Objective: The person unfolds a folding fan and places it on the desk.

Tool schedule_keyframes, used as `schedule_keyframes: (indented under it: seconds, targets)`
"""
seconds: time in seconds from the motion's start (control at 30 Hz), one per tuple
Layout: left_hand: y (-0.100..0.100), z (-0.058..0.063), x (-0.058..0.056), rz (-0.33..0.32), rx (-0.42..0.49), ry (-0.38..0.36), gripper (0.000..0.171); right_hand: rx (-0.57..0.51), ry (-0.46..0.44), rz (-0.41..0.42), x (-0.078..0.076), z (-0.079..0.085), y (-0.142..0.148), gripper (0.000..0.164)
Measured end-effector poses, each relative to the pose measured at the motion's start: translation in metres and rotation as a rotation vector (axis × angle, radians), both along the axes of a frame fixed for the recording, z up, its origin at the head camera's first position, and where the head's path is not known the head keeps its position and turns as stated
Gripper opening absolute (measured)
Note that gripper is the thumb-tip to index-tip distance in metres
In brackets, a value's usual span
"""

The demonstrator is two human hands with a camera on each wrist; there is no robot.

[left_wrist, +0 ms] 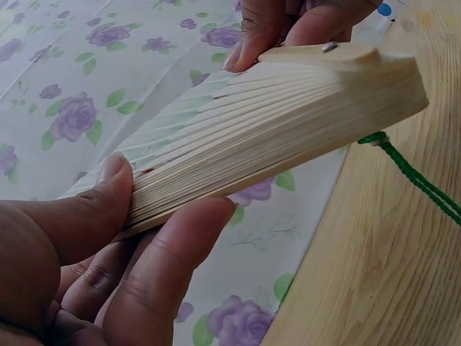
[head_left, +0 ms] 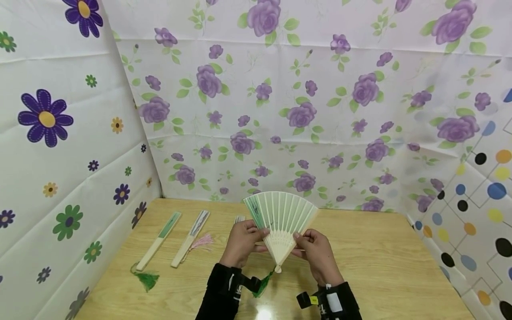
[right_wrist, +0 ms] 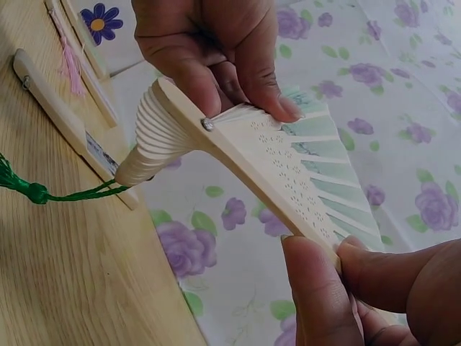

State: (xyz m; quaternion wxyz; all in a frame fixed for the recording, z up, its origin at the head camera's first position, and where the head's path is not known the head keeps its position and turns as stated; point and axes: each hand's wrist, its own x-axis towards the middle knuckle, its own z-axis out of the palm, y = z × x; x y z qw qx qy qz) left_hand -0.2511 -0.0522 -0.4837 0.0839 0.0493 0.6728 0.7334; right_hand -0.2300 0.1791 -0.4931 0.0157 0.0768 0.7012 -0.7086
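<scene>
Pale green and cream, a folding fan (head_left: 280, 221) is spread into a wedge and held up over the middle of the bench (head_left: 384, 258), its narrow pivot end pointing down toward the person. The left hand (head_left: 242, 240) pinches the fan's left edge between thumb and fingers; the right hand (head_left: 318, 254) pinches the right edge in the same way, so both are closed on it. Small cut-out flowers pattern the cream ribs, and a green tassel (head_left: 262, 285) hangs from the pivot on a cord. To the left on the wood-grain bench lie a closed fan with a green panel (head_left: 161, 240) and, beside it, a closed fan with a pink tassel (head_left: 186, 245). A third closed fan (right_wrist: 61, 115) is partly hidden behind the left hand in the head view. Purple-rose cloth (head_left: 276, 115) hangs behind.
</scene>
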Motion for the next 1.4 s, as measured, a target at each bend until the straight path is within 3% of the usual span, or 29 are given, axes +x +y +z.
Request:
schedule_keyframes:
  seconds: [0.23, 0.33, 0.73, 1.0, 1.2, 1.3, 1.4]
  targets:
    - [0.0001, 0.0008, 0.0009, 0.009, 0.038, -0.007, 0.045, -0.008, -0.004, -0.019, -0.0003, 0.0, 0.0023, 0.017]
    - [0.0002, 0.0007, 0.0005, 0.01, 0.049, -0.01, 0.049, -0.008, -0.005, -0.019, -0.0009, -0.0004, 0.0029, 0.018]
    - [0.0013, 0.0019, 0.0003, 0.061, 0.063, -0.002, 0.022, -0.024, -0.005, -0.052, -0.002, 0.0016, 0.0029, 0.018]
    - [0.0019, 0.002, 0.0009, 0.076, 0.083, -0.007, 0.04, -0.037, 0.013, -0.061, -0.0018, 0.0003, 0.0033, 0.019]
    - [0.0021, 0.0012, 0.0018, 0.086, 0.093, -0.007, 0.008, -0.041, 0.021, -0.086, -0.002, -0.0006, 0.0031, 0.02]
    - [0.0023, 0.0012, 0.0019, 0.089, 0.093, -0.01, 0.013, -0.047, 0.019, -0.091, -0.0022, -0.0008, 0.0031, 0.019]
    - [0.0026, 0.0012, 0.002, 0.089, 0.091, -0.009, 0.006, -0.049, 0.017, -0.094, -0.0019, -0.0007, 0.0031, 0.019]
